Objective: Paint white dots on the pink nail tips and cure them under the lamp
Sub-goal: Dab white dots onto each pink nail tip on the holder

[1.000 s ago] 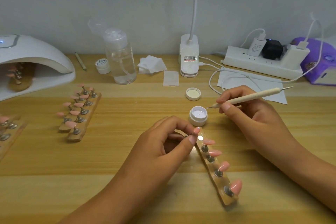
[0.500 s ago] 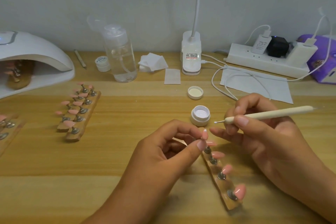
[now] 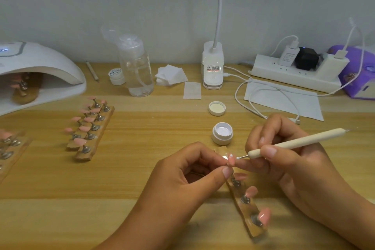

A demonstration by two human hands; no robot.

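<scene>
Pink nail tip [image 3: 231,160] pinched in left grip [image 3: 182,180] — right grip [image 3: 294,170] pinches dotting pen [image 3: 294,143], jar label [image 3: 115,72] illegible.

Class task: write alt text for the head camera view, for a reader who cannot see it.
The right hand points a dotting pen at a pink nail tip pinched in the left hand, above a wooden strip of tips. An open white pot stands behind.
</scene>
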